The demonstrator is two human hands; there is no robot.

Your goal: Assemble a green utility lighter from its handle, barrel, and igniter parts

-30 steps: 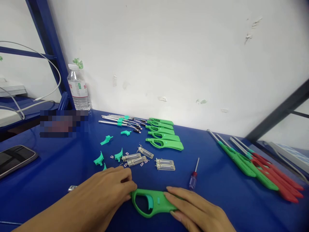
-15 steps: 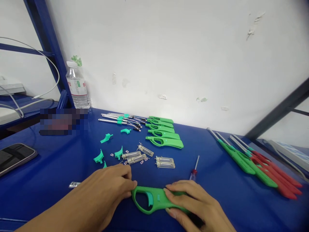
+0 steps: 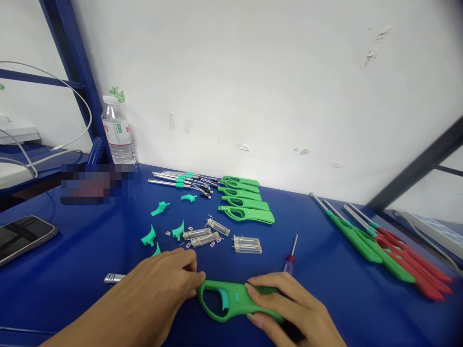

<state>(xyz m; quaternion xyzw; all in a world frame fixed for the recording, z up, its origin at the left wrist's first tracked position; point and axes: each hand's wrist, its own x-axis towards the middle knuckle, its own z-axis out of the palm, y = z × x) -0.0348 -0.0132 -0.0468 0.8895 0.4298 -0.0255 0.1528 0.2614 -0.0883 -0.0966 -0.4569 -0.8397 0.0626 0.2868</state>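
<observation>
A green gas lighter with a teal trigger in its loop lies lengthwise before me. My left hand is closed in a pinch at the lighter's front end, by the loop. A silver metal tube tip sticks out from behind my left forearm; the rest of the tube is hidden. My right hand grips the lighter's handle, thumb on the near side and fingers over the top. Just beyond my right hand lies a screwdriver with a red and clear handle, partly covered by the fingers.
Several teal triggers, clear fuel tanks and metal tubes with wires lie on the blue table. Green shells stand in a row behind. Finished-looking green and red lighters lie right. A bottle and phone are left.
Both hands keep the same hold on the lighter. The view has shifted very slightly, and a little more of the silver tube tip shows beside my left forearm.
</observation>
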